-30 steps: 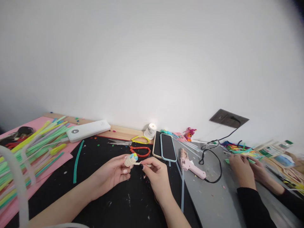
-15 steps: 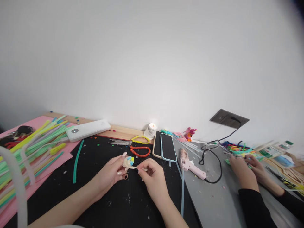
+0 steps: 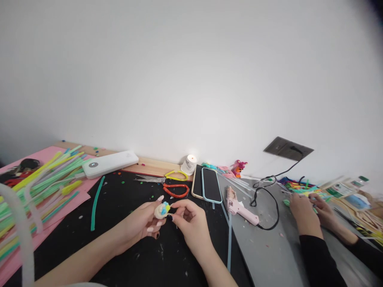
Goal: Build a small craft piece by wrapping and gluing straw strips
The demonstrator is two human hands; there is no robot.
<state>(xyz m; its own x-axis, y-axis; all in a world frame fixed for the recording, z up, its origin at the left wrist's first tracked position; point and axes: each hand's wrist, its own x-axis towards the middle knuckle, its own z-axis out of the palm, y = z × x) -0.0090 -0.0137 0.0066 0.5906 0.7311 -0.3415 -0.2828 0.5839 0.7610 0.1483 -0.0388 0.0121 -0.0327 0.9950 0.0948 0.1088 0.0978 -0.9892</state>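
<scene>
My left hand (image 3: 140, 223) holds a small, fuzzy white piece wound from pipe cleaner (image 3: 160, 211), with blue and yellow bits on its top right side. Thumb and fingers close round its left side. My right hand (image 3: 188, 219) is at the piece's right edge, thumb and forefinger pinched together over the white pipe cleaner's end, which is mostly hidden by the fingers. Just beyond both hands lie scissors (image 3: 176, 190) with one red and one yellow handle. A teal pipe cleaner (image 3: 97, 203) rests on the black mat (image 3: 119, 267) to the left.
Pipe cleaners (image 3: 44, 195) pile up on pink sheets at left, beside a white power bank (image 3: 110, 164). A paper cup (image 3: 189, 164), two phones (image 3: 212, 185) and a corded pink glue gun (image 3: 241, 209) stand or lie behind and right. Another person's hands (image 3: 308, 213) work at far right.
The white piece has turned in my left hand, showing more blue. My right fingers have moved up against it, and the pale strip stretched between the hands no longer shows.
</scene>
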